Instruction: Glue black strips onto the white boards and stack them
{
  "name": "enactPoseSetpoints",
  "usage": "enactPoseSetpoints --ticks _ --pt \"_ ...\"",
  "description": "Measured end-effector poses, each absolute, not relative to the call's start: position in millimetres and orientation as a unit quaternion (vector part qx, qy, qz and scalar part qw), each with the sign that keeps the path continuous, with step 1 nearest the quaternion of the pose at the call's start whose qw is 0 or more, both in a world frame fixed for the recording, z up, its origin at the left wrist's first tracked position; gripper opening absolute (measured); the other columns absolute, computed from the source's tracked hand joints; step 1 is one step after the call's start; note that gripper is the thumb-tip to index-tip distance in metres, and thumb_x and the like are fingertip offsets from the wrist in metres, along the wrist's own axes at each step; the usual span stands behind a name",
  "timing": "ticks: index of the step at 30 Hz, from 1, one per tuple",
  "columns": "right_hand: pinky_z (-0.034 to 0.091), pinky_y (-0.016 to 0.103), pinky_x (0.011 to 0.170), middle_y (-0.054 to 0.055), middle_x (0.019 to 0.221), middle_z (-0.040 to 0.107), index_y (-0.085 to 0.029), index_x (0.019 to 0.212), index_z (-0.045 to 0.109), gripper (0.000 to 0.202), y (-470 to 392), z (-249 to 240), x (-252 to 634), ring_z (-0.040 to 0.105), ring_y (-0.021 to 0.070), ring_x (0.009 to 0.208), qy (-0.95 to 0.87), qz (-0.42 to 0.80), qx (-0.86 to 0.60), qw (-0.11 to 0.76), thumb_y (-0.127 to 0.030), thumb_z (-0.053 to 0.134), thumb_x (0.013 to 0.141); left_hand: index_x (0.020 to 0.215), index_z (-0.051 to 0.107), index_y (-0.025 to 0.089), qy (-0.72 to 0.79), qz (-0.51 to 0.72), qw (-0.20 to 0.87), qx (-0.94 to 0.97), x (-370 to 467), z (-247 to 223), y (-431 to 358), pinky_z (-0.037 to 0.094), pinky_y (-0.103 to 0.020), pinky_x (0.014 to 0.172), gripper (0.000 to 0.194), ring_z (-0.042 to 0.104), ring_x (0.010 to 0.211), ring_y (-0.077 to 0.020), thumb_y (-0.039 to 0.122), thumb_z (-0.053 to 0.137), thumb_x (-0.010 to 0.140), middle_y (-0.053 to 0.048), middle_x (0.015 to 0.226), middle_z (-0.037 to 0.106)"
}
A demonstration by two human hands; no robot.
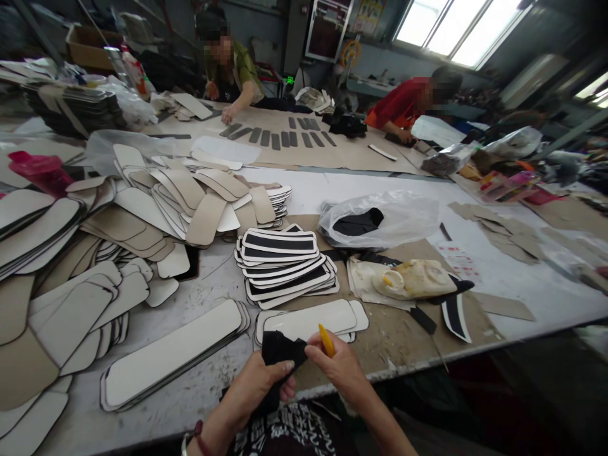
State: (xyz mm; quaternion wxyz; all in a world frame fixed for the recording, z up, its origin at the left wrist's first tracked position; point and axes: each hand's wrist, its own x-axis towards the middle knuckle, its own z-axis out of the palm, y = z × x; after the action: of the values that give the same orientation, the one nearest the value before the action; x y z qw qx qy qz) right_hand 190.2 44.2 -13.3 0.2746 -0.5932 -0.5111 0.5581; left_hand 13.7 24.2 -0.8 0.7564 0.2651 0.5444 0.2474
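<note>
My left hand is closed around a piece of black fabric at the table's near edge, thumb on top. My right hand grips a slim yellow-handled tool, whose kind I cannot make out. Its fingertips pinch the fabric's right corner. Just beyond my hands lies a short stack of long white rounded panels. Behind that sits a pile of white-edged panels with black centres. A stained, cream plastic container lies to the right on brown card, with a round opening towards me.
Heaps of white and beige panels cover the left side, with a long white stack nearer me. A clear plastic bag holds black material. Across the table, one person in green and another in red work by dark strips.
</note>
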Motion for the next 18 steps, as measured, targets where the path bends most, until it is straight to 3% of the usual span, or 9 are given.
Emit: enactPoseSetpoints --ticks 3,7,12,18 --pt "0.034 0.024 0.056 -0.005 0.061 0.043 -0.016 0.077 0.054 0.028 43.7 -12.9 185.7 0.04 0.011 0.058 -0.485 0.584 -0.587 0.281 -0.04 0.064 0.067 0.067 0.061 0.01 0.55 0.261 0.748 0.263 18.0 2.2 27.2 0.038 -0.025 0.048 0.039 0.053 0.047 -0.0144 0.048 0.069 0.062 -0.006 0.054 0.062" --pt "0.032 0.024 0.056 -0.004 0.059 0.04 -0.018 0.065 0.047 0.026 43.5 -14.5 184.8 0.038 0.0106 0.058 -0.544 0.537 -0.58 0.282 -0.04 0.052 0.079 0.067 0.06 0.011 0.552 0.265 0.749 0.254 19.3 1.1 27.3 0.038 -0.024 0.048 0.037 0.053 0.046 -0.0139 0.046 0.07 0.061 -0.006 0.053 0.062" --pt "0.032 0.025 0.06 -0.001 0.064 0.047 -0.019 0.064 0.047 0.031 45.9 -24.4 191.1 0.045 0.0121 0.063 -0.675 0.399 -0.567 0.253 -0.034 0.039 0.09 0.076 0.06 0.01 0.545 0.274 0.759 0.227 19.4 -2.7 24.0 0.042 -0.027 0.052 0.035 0.058 0.054 -0.0174 0.042 0.07 0.063 -0.009 0.063 0.066" --pt "0.03 0.028 0.061 0.001 0.065 0.05 -0.019 0.067 0.048 0.022 43.1 -26.7 191.2 0.047 0.0149 0.065 -0.775 0.16 -0.556 0.253 -0.022 0.043 0.089 0.069 0.059 0.01 0.567 0.296 0.738 0.216 25.4 -8.0 21.5 0.042 -0.026 0.052 0.034 0.056 0.052 -0.016 0.042 0.068 0.065 -0.008 0.059 0.063"
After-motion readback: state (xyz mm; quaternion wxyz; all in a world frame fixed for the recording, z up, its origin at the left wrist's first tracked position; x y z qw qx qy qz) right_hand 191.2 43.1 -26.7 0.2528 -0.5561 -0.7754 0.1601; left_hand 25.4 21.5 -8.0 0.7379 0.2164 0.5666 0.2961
